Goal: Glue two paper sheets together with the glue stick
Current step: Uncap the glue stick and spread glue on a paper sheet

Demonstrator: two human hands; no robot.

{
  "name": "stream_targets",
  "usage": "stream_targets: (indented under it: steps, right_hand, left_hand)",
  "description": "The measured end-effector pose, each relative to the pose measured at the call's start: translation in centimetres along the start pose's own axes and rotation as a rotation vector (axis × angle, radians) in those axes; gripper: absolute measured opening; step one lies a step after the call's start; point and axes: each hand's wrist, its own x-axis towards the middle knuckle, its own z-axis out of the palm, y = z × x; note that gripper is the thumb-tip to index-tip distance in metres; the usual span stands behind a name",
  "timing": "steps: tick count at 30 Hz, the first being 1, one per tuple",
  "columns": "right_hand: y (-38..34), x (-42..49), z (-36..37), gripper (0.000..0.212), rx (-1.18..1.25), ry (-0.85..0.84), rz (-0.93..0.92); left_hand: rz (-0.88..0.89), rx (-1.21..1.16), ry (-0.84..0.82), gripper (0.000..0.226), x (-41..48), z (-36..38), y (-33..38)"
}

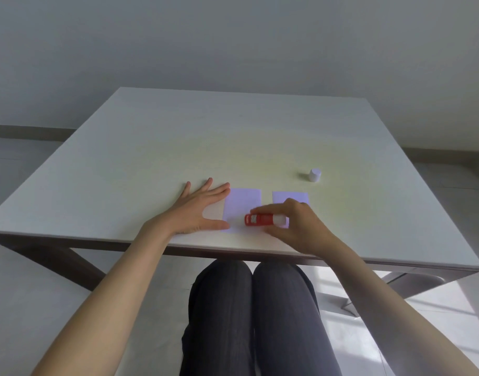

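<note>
Two small white paper sheets lie side by side near the table's front edge. The left sheet [242, 204] is pinned at its left edge by the spread fingers of my left hand [199, 211]. Much of the right sheet [290, 198] is hidden under my right hand [300, 226]. That hand is closed on a red glue stick [262, 219], held sideways low over the left sheet's near right corner, its red end pointing left. Whether the stick touches the paper I cannot tell.
The glue stick's white cap [315, 175] stands alone to the back right of the sheets. The white table [233, 137] ends close in front of the sheets, with my knees below its edge.
</note>
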Motion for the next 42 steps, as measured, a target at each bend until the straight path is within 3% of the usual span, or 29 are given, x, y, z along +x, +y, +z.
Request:
stream_targets:
  steps: [2,6,11,16,21,31,34,37,42]
  right_hand:
    - [0.2,-0.2,-0.7,0.028,0.006,-0.058,0.001]
    - [0.4,0.2,-1.9,0.027,-0.076,0.217,0.144]
    - [0.6,-1.3,-2.7,0.029,-0.081,-0.053,0.02]
    - [1.0,-0.9,-3.0,0.027,-0.059,0.175,0.142]
    - [-0.2,-0.8,-2.9,0.031,0.003,-0.047,0.024]
    - [-0.9,0.5,-3.9,0.033,-0.152,0.371,0.161]
    - [-2.2,1.0,-1.9,0.033,-0.043,0.16,0.037]
    - [-2.4,2.0,0.0,0.033,-0.088,0.0,0.033]
    - [-1.2,3.2,-0.7,0.029,-0.137,0.238,0.214]
  left_hand:
    - [0.002,0.001,0.001,0.085,0.0,0.0,0.0]
    - [-0.003,-0.004,0.0,0.084,-0.1,-0.1,0.1]
    - [-0.007,0.002,-0.007,0.084,-0.1,-0.1,0.2]
    - [-0.008,0.004,-0.006,0.083,-0.1,-0.1,0.2]
    - [-0.012,0.025,0.001,0.084,-0.1,-0.1,0.2]
    - [-0.014,0.008,0.011,0.083,-0.1,0.1,0.1]
    - [-0.014,0.015,0.016,0.085,-0.1,0.1,0.2]
    - [-0.01,0.01,0.017,0.086,0.0,0.1,0.2]
    - [-0.007,-0.001,0.014,0.084,0.0,0.1,0.0]
